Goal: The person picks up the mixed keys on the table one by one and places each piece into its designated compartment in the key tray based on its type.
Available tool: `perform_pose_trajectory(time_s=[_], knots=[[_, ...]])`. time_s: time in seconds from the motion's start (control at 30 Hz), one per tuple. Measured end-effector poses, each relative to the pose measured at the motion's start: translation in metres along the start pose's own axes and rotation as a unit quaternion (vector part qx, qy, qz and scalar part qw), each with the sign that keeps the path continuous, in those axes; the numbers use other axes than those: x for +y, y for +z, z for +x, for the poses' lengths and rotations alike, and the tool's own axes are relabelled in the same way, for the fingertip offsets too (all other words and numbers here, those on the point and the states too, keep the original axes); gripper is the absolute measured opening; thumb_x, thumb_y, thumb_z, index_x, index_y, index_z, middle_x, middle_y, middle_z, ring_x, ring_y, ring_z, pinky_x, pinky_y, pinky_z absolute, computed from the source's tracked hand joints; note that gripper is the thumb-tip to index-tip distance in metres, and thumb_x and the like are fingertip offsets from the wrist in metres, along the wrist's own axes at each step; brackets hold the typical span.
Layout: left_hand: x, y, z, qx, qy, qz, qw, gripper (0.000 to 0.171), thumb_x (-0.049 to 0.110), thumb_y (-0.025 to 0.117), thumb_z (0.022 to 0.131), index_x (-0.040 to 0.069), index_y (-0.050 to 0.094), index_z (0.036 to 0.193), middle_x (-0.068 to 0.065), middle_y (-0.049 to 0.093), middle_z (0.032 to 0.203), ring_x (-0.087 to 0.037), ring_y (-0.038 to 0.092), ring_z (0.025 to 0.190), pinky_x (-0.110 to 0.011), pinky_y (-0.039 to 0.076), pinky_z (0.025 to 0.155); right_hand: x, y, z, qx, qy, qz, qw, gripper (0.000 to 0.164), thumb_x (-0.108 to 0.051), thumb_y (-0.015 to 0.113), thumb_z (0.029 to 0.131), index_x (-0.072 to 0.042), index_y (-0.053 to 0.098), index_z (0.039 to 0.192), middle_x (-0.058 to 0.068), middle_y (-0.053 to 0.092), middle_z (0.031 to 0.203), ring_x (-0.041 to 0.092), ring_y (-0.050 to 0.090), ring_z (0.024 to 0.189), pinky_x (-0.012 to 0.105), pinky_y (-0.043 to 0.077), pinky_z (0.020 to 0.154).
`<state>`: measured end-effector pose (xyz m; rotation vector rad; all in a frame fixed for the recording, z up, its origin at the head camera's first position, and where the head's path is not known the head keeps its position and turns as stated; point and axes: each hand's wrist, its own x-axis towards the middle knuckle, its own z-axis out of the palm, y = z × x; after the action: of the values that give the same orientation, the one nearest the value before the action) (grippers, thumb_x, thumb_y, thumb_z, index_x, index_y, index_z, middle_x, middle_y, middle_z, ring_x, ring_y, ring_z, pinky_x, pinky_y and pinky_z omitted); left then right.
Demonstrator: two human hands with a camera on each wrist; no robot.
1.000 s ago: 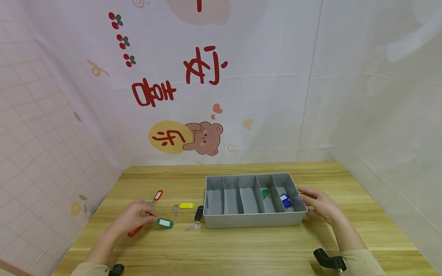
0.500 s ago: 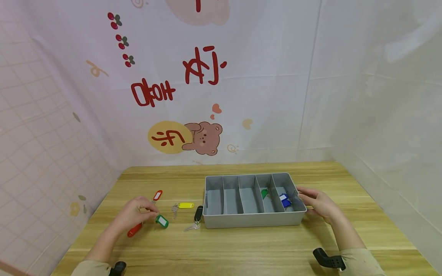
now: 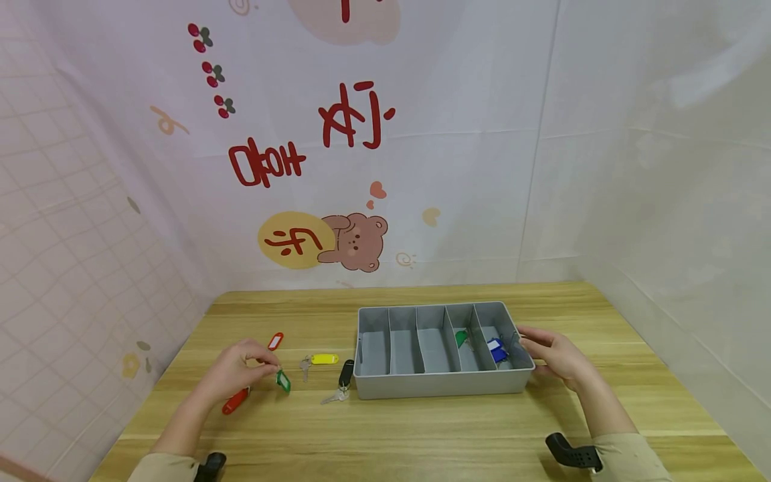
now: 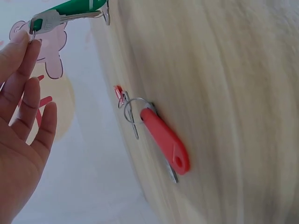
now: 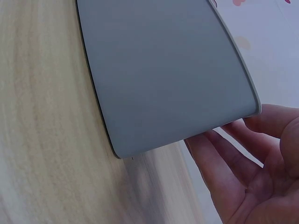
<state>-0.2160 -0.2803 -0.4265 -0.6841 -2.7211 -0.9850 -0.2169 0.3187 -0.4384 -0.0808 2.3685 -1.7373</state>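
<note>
My left hand pinches the small ring of a key with a green key tag between thumb and fingertip, holding it over the table. In the left wrist view the silver key hangs beside the tag. Below that hand lies a red key tag with its key, and farther off another red key tag. My right hand holds the right end of a grey compartment tray by its rim; its fingertips are partly hidden in the right wrist view.
A yellow key tag and a black key tag, each with a key, lie left of the tray. Inside, a green key tag occupies the fourth compartment and blue key tags the rightmost. A patterned cloth hangs behind.
The green key tag in my left hand has swung from nearly level to hanging down, as that hand shifts slightly right. My right hand and the tray stay put.
</note>
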Motion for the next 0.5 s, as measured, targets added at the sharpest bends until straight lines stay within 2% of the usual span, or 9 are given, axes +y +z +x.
perform_pose_trajectory(time_s=[0.1,0.23,0.37,0.5], knots=[[0.001,0.001,0.002,0.008,-0.002,0.006,1.0000,0.014,0.010,0.082,0.081,0.023,0.078,0.085,0.015,0.067,0.086,-0.009,0.059,0.085,-0.036,0.052,0.075,0.000,0.000,0.000,-0.003,-0.004,0.001,1.000,0.058,-0.018,0.053,0.104,0.013,0.031,0.147,0.033,0.049,0.138,0.016,0.064,0.102,0.036,0.056,0.080],[0.003,0.002,0.003,0.013,-0.022,0.004,0.9997,0.013,0.015,0.082,0.082,0.027,0.077,0.084,0.016,0.065,0.087,-0.008,0.059,0.084,-0.037,0.052,0.076,0.000,0.000,0.001,-0.002,-0.005,0.006,1.000,0.058,-0.018,0.053,0.103,0.013,0.031,0.147,0.033,0.049,0.137,0.016,0.064,0.102,0.037,0.056,0.080],[0.007,0.002,0.006,0.016,-0.041,-0.009,0.9990,0.009,0.018,0.081,0.083,0.027,0.077,0.084,0.014,0.064,0.088,-0.008,0.059,0.084,-0.033,0.052,0.075,0.001,0.000,0.001,-0.001,-0.004,0.010,1.000,0.058,-0.019,0.054,0.103,0.012,0.031,0.148,0.033,0.046,0.140,0.016,0.063,0.103,0.037,0.056,0.080],[0.013,0.003,0.009,0.024,-0.044,-0.011,0.9987,0.010,0.016,0.080,0.084,0.025,0.077,0.084,0.013,0.065,0.087,-0.008,0.059,0.084,-0.029,0.051,0.073,0.001,0.000,0.001,0.000,-0.002,0.010,1.000,0.058,-0.019,0.054,0.103,0.012,0.031,0.148,0.033,0.047,0.139,0.015,0.063,0.102,0.037,0.056,0.080]])
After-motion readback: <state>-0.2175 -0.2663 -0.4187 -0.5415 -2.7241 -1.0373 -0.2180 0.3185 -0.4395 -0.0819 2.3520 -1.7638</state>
